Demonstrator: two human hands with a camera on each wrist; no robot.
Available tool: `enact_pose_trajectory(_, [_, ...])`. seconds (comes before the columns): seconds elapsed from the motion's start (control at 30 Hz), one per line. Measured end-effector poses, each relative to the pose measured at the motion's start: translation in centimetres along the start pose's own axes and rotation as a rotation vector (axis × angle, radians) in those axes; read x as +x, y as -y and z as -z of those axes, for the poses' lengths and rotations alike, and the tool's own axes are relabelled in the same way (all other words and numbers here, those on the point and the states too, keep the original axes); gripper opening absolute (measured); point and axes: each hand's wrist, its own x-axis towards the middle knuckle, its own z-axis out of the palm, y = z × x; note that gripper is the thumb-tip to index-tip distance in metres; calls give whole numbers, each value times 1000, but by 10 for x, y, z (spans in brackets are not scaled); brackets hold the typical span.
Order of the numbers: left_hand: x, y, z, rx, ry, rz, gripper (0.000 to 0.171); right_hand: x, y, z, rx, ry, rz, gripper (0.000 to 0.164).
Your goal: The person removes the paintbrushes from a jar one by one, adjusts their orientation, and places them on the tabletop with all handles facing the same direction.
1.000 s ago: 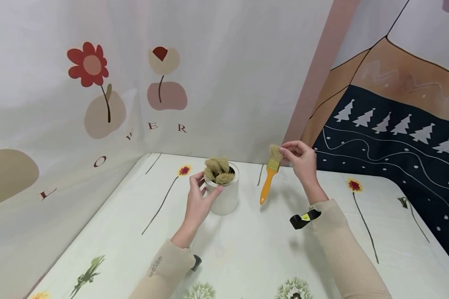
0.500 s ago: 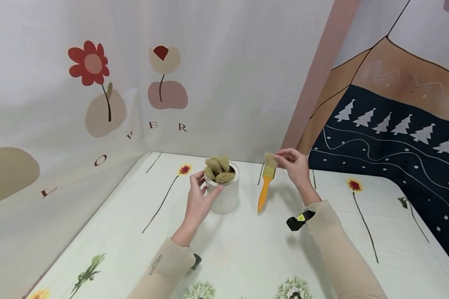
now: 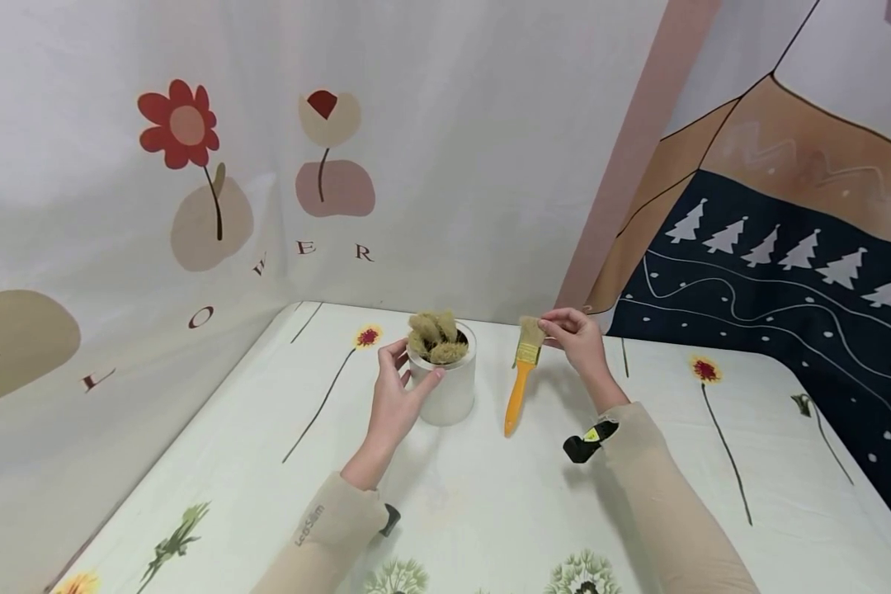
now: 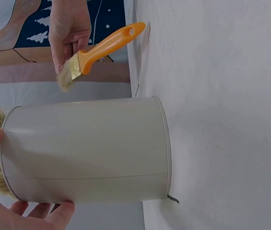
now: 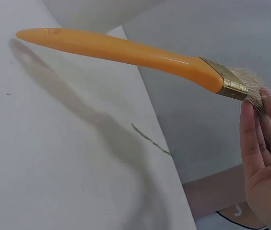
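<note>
A white cylindrical container (image 3: 449, 396) stands upright on the table, several bristle brush heads (image 3: 434, 337) poking out of its top. My left hand (image 3: 396, 404) grips it near the rim, thumb on one side and fingers on the other. To its right, my right hand (image 3: 582, 346) pinches a paintbrush by its pale bristles (image 5: 250, 84). The brush's orange handle (image 5: 121, 50) slants downward, with a brass-coloured ferrule (image 4: 75, 67) between handle and bristles. Its handle tip is close to the tabletop; whether it touches I cannot tell. The handles inside the container are hidden.
The white tablecloth (image 3: 483, 511) is printed with flowers and stems. Behind the table hangs a pale curtain (image 3: 475, 165) with printed flowers and letters. On the right is a dark fabric panel (image 3: 772, 313) with white trees. Both wrists carry small black camera mounts (image 3: 582, 445).
My right hand has moved down and to the left with the paintbrush, bringing its handle tip lower toward the table. My left hand and the container have stayed in place.
</note>
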Motion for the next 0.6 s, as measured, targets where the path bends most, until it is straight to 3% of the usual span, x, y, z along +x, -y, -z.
enact_pose_trajectory(0.3, [-1,0,0,1,-1,4,72,-1,-14,-2,-63,22,-30,27])
enact_pose_trajectory(0.6, [-1,-1,-1,15,-3,-3,73,-1,-28,-1,-97,22,-121,27])
